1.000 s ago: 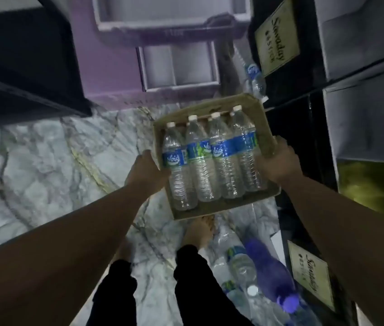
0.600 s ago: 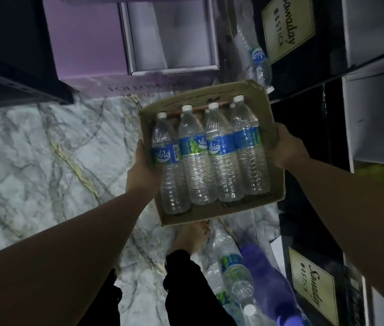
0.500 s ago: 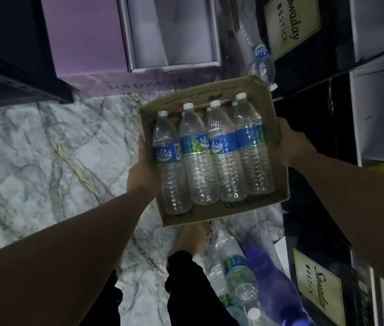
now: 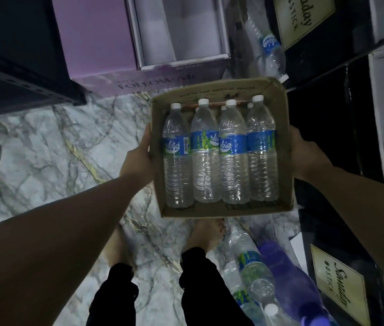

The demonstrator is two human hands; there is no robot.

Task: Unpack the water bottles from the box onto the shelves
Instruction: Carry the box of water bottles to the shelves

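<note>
Marble floor [image 4: 33, 149] below; both hands, left [image 4: 138, 158] & right [image 4: 303, 156], grip box [image 4: 280, 109] sides w/ approx. 4 bottles [image 4: 220, 161].

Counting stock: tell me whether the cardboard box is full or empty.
Not empty: the cardboard box holds four water bottles on top, with more caps showing beneath. Full: cannot tell.

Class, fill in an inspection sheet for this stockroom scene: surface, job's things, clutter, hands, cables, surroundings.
Surface: marble floor, grey-veined.
Job's things: cardboard box held in the air; top row of four water bottles lying in it, more caps showing beneath.
Clutter: loose bottles and a purple bottle on the floor by the bare feet.
Hands: left hand and right hand grip opposite box sides.
Cables: nothing seen.
Surroundings: purple carton ahead; dark shelves at right.
</note>
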